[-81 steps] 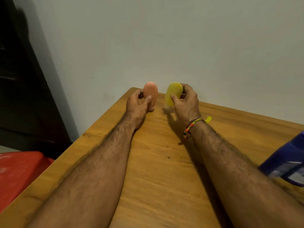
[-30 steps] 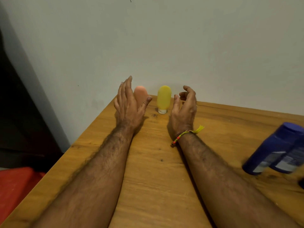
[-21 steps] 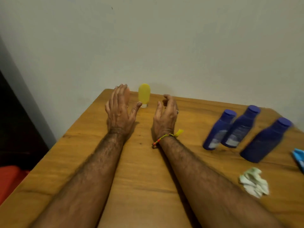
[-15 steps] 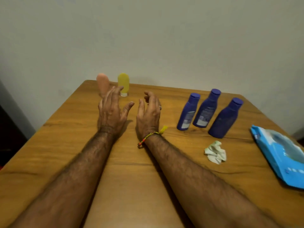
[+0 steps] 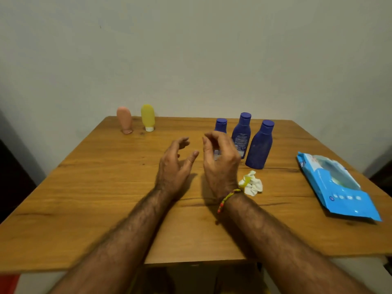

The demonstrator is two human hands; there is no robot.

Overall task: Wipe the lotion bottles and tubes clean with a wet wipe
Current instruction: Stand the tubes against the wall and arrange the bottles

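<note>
A peach tube (image 5: 124,119) and a yellow tube (image 5: 147,117) stand cap-down at the table's far left edge. Three dark blue lotion bottles stand upright at the far middle: the left one (image 5: 220,126) is partly hidden behind my right hand, the middle one (image 5: 242,134) and the right one (image 5: 259,145) are in full view. A crumpled white wet wipe (image 5: 252,183) lies just right of my right wrist. My left hand (image 5: 175,164) and my right hand (image 5: 220,162) hover over the table's middle, fingers loosely bent, holding nothing.
A blue pack of wet wipes (image 5: 337,185) lies flat at the table's right side. The wooden table (image 5: 95,187) stands against a pale wall. A red object (image 5: 8,283) shows at the bottom left, below the table's edge.
Both hands let go of the two tubes and drew back toward the table's middle. The view swung right, bringing the blue bottles, wipe and pack into sight.
</note>
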